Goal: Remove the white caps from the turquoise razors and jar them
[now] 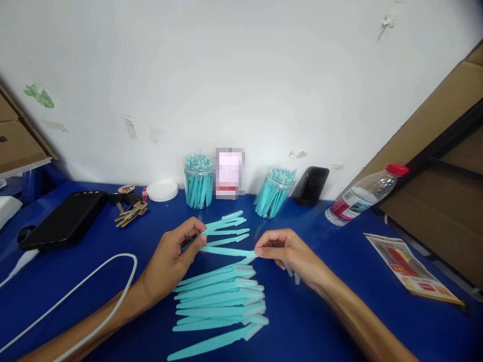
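Note:
Several turquoise eyebrow razors (pixel 226 232) fan out from my left hand (pixel 177 254), its thumb and fingers closed on their handles. One more eyebrow razor (pixel 226 251) stretches between both hands. My right hand (pixel 285 250) pinches that razor's blade end between thumb and fingertips. Small clear blade caps (pixel 292 273) stick out beneath the right hand's curled fingers. Below the hands, a row of eyebrow razors (pixel 222 296) lies on the blue table (pixel 302 327), blade ends to the right. Whether the pinched blade is covered cannot be made out.
Two clear jars full of razors, an upright left jar (pixel 198 183) and a tilted right jar (pixel 274 193), stand by the wall. Around them are a white lid (pixel 162 191), keys (pixel 132 211), a black power bank (pixel 66 218), a phone (pixel 313 186), a bottle (pixel 360 196), a packet (pixel 413 269) and a white cable (pixel 124 291).

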Motion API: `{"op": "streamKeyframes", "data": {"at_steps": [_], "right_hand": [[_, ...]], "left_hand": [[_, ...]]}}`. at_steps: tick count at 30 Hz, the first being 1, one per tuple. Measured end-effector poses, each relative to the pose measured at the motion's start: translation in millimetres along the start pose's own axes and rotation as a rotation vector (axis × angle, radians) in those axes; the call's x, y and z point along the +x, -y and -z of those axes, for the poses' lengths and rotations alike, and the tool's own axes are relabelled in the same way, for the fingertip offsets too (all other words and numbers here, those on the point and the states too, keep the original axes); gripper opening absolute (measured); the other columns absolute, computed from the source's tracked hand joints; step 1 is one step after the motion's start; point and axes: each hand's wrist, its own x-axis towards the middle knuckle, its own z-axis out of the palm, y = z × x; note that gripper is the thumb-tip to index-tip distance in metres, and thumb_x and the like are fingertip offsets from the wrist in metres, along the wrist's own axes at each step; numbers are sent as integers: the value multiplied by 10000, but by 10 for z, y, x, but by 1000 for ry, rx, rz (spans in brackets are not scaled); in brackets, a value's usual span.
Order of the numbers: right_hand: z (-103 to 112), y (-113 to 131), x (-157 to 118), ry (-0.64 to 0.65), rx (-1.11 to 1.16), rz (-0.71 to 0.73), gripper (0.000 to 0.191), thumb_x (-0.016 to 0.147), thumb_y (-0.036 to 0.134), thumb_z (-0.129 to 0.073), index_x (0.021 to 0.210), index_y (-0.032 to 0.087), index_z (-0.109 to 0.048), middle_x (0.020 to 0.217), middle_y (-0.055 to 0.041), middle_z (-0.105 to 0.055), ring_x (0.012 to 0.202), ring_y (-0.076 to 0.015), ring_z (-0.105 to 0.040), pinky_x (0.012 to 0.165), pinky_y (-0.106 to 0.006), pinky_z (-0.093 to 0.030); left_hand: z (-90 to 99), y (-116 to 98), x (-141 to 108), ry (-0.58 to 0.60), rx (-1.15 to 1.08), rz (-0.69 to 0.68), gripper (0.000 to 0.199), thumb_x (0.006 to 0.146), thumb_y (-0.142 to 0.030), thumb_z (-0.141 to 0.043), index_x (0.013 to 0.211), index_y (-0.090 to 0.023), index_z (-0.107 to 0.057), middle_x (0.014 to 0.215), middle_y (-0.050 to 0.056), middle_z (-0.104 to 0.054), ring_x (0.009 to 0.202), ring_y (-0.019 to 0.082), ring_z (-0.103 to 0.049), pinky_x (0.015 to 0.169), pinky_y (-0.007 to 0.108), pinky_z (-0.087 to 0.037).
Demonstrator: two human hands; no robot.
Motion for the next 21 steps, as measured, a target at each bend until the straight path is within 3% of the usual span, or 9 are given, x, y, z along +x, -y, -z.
{"op": "streamKeyframes", "data": {"at_steps": [3,10,16,21], "right_hand": [[20,43,-38,53,-66,-3,176,736,366,-880,688,209,-814,542,43,-552,494,-94,-377,456,-237,-249],[-56,18,-41,128,-224,41,324,757,539,-878,706,223,-831,643,-10,-696,581,-154,-542,553,-276,-400],[346,-55,9,-127,-518,102,326,899,483,-737,699,228,-705,641,-9,-639,596,-174,-529,568,-288,-342],[624,-55,-86,-46,-745,-1,225,800,319,-841,656,225,-695,588,15,-667,554,-163,-554,541,-270,-296]], "left_hand": [[45,49,72,-28,-16,33,252,1001,-445,-570,893,-218,-577,725,-17,-647,605,145,-559,562,250,-489],[87,120,135,-48,2,46,281,973,-485,-580,882,-219,-585,698,-9,-661,586,151,-581,543,247,-497],[56,152,106,3,74,22,286,980,-480,-581,863,-222,-618,707,-2,-667,599,165,-568,546,257,-480],[54,162,97,-1,141,-20,266,974,-465,-591,868,-227,-645,729,-5,-652,672,183,-586,607,268,-466]]}}
